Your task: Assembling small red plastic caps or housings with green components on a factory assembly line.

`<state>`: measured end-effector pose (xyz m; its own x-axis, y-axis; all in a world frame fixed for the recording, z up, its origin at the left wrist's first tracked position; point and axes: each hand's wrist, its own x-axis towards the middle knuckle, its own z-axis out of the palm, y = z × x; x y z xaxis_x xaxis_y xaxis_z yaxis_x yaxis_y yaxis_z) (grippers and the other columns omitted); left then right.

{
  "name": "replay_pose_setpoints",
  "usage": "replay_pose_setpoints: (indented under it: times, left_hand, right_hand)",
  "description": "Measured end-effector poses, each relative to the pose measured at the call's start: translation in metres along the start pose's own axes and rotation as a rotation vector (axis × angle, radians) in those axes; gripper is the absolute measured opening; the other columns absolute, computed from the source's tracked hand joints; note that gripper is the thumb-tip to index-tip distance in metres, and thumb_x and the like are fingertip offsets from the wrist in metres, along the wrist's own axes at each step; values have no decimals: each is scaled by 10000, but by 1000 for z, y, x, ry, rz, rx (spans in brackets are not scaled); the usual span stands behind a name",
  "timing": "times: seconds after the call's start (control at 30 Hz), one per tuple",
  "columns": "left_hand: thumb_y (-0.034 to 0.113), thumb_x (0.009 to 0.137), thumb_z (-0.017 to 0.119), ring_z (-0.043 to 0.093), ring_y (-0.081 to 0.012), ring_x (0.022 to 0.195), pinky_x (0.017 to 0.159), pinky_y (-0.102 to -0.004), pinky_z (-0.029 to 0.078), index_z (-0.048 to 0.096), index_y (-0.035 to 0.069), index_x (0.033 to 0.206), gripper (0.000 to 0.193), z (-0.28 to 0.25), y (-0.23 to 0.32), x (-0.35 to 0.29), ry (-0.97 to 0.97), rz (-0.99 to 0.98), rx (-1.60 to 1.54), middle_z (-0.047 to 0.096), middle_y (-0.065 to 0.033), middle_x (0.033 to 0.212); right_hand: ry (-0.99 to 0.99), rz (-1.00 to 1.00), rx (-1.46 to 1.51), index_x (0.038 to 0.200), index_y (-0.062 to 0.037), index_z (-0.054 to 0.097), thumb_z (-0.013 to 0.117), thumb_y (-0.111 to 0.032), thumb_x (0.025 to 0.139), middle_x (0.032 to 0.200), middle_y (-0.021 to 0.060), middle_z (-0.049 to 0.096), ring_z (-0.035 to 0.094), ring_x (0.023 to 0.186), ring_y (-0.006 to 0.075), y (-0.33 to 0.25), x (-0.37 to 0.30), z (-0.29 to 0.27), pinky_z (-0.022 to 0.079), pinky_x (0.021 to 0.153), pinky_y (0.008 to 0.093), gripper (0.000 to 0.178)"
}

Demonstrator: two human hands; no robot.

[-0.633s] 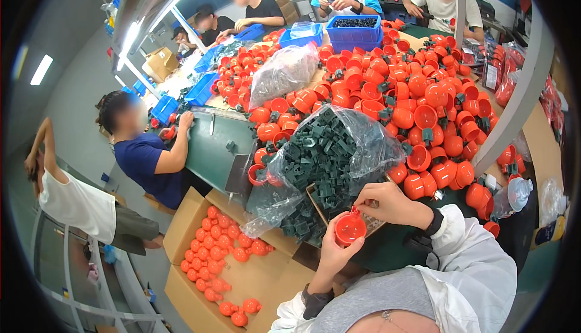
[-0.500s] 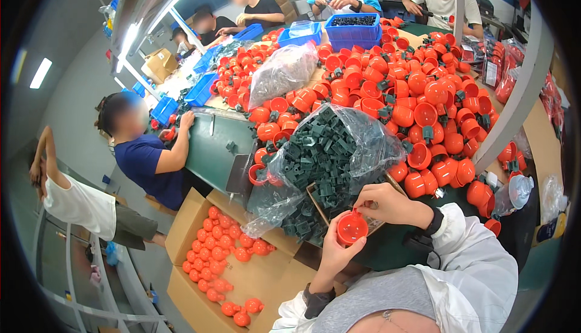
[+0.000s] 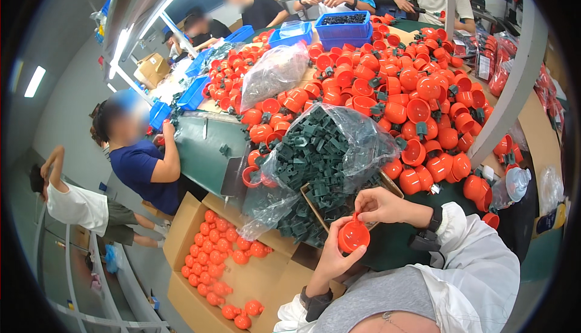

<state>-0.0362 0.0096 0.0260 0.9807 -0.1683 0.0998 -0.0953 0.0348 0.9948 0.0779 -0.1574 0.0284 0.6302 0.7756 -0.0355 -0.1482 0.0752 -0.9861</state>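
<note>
A long green table carries a broad heap of red cups, and below its near edge an open cardboard box holds rounded red pieces grouped toward its left side. Nearer the person, a clear plastic bag spills dark green parts beside the hands. The left hand grips one red cup, mouth up, just in front of those parts, while the right hand has thumb and fingertips closed at its upper edge.
</note>
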Motion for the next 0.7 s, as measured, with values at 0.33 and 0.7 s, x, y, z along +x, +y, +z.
replay_pose_setpoints:
  times: [0.33,0.7]
  left_hand:
    - [101,836,591,613,-145,774,705,-240,477,579,-24,922,152,-2,11,9,340,-57,66,630,-69,817]
    - [70,799,642,644,-191,643,581,-283,525,561,-10,810,114,-9,2,4,489,-172,-375,636,-122,791]
  right_hand:
    - [-101,-5,-28,954,6,545,634,-40,796,906,52,597,584,827,110,-25,1,5,480,737,246,187]
    - [107,-212,-1332,723,-45,626,575,-137,714,732,129,609,616,708,290,-3,1,-9,491,623,394,105]
